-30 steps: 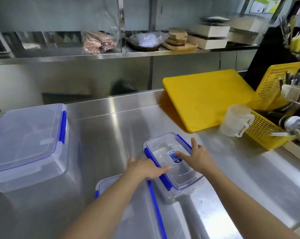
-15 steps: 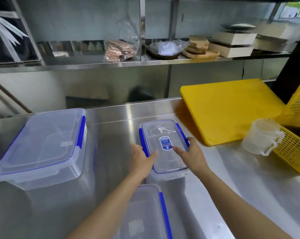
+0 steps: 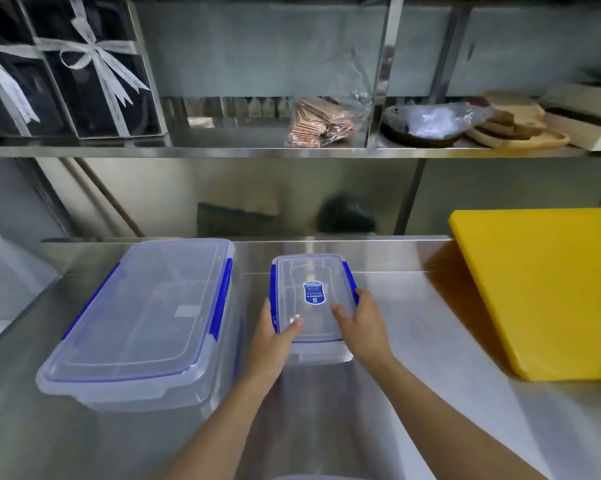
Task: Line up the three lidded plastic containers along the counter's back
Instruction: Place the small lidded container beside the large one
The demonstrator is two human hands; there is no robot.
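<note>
small container (image 3: 314, 299) at bench (image 3: 430, 334) back edge, mid | left hand (image 3: 275, 337) + right hand (image 3: 365, 323) clamp its near corners, fingers spread, thumbs on lid | large container (image 3: 143, 317) just left, back-left | yellow cutting board (image 3: 548, 289) back-right, apart

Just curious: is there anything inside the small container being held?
The small container looks empty through its clear lid; the label and both hands cover part of it.
</note>
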